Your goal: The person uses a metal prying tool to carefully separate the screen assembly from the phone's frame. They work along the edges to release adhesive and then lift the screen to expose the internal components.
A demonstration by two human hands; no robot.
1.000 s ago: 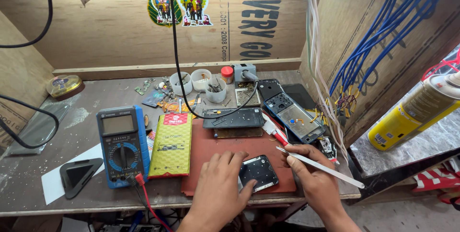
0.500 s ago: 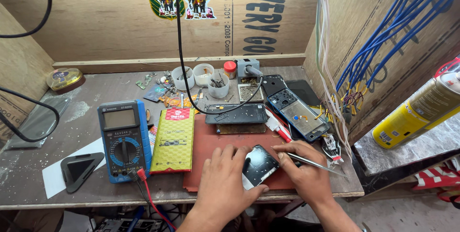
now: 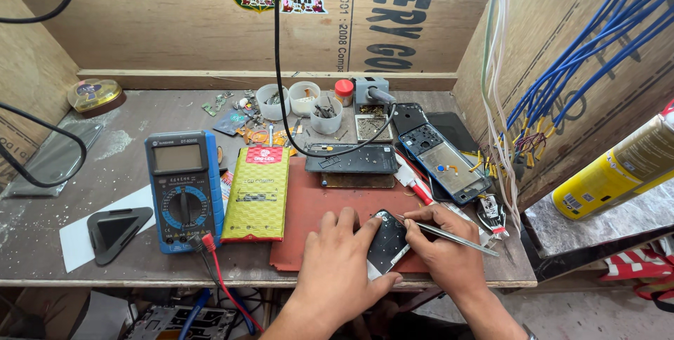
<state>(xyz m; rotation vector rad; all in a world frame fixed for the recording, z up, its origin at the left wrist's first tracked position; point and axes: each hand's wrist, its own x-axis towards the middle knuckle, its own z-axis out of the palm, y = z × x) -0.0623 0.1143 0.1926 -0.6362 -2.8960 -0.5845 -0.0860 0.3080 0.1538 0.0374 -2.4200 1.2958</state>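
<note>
Left hand: my left hand lies flat and partly spread over the near-left side of the small phone body, with the fingers curled round its edge, pinning it down.
Right hand: my right hand is closed in a pinch on the metal tweezers; nothing else is in it.
Phone body position: it rests on the near edge of the red mat, between both hands, touching the left hand.
Key relation: the tweezers' tip meets the far right corner of the phone body, so the work point lies just left of my right hand. The phone's long axis runs diagonally, from near-left to far-right. The tweezers' shaft trails away to the right. The right hand is nearer the contact point; the left hand only steadies.
Surface: a scuffed grey tabletop carries the mat.
Left of the mat: a yellow-green flat pack lies just beside it, then a blue multimeter with red and black leads, then a dark triangular holder.
Far of the mat: a dark phone frame, small white cups of parts, and an opened phone to the right.
Room: a plywood booth; blue cables run down the right wall, and a yellow spray can lies on a ledge.
</note>
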